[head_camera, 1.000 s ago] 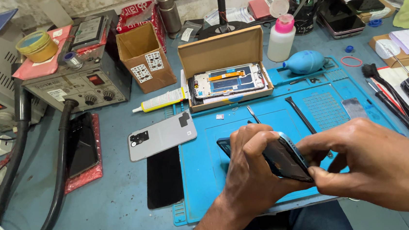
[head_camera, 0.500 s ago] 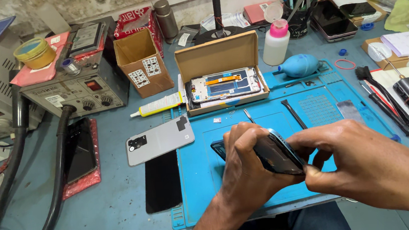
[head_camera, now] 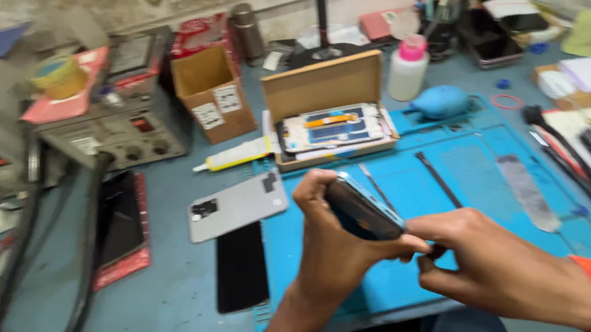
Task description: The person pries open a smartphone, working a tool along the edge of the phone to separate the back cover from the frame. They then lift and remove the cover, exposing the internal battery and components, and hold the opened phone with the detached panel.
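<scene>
Phone (head_camera: 361, 211) gripped by both hands (head_camera: 333, 244) (head_camera: 489, 263); open cardboard box (head_camera: 324, 86) apparently holds another phone frame (head_camera: 335, 128).

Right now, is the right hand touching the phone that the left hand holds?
Touching. The head view shows the right hand with its fingertips pressed on the lower end of the phone, which the left hand grips.

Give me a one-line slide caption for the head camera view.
Both hands, left hand and right hand, grip a dark phone above a blue work mat on a cluttered repair bench.

Single head-worn view, looking steeply down, close over a blue workbench (head_camera: 179, 294)
</scene>
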